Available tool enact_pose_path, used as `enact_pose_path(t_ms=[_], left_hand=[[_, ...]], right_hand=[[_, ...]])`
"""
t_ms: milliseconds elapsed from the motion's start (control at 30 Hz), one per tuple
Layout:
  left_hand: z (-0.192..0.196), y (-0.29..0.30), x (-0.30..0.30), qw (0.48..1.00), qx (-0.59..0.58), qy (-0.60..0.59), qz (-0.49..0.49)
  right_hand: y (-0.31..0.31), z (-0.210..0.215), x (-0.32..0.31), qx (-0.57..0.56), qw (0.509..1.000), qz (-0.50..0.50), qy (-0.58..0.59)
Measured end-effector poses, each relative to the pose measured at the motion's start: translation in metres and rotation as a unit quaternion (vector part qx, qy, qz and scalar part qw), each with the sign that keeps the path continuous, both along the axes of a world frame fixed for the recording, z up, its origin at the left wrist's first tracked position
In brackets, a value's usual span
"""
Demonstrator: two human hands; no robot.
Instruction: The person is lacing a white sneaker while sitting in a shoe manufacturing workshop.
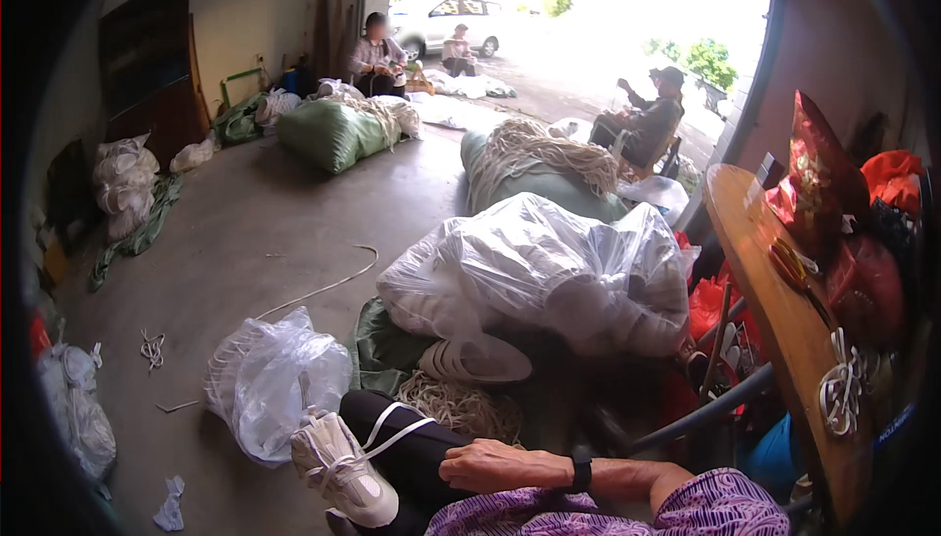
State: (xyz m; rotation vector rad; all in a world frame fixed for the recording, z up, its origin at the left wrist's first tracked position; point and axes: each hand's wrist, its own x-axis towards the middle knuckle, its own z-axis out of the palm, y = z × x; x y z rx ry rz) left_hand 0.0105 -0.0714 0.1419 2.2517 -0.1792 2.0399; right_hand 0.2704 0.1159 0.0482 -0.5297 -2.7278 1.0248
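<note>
White cord [392, 425] crosses the black-clad knee [407, 453] where 1 hand [495, 465] rests flat, fingers loose, grasping nothing; just beside it sits 1 white sneaker [343, 467]. Beyond lie 2 clear plastic bags [539, 271] of cord, and 3 seated people [377, 56] farther back.

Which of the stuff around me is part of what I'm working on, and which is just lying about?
In hand: right hand resting on the knee; white cord across it; cord pile beside it; clear bag behind.
Lying about: wooden table, red bags, green sack, floor cord.
</note>
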Motion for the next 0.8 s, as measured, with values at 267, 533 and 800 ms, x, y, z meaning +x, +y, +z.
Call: enact_pose_path(t_ms=[267, 533, 800], left_hand=[[-0.211, 0.14, 0.003, 0.532, -0.164, 0.149, 0.817], [-0.095, 0.131, 0.041, 0.477, -0.185, 0.125, 0.85], [0.077, 0.033, -0.033, 0.971, -0.231, 0.057, -0.019]], right_hand=[[0.008, 0.021, 0.005, 0.054, 0.996, -0.066, 0.037], [0.168, 0.219, 0.085, 0.418, 0.803, -0.421, 0.052], [0.184, 0.282, 0.491, 0.377, 0.635, -0.66, -0.137]])
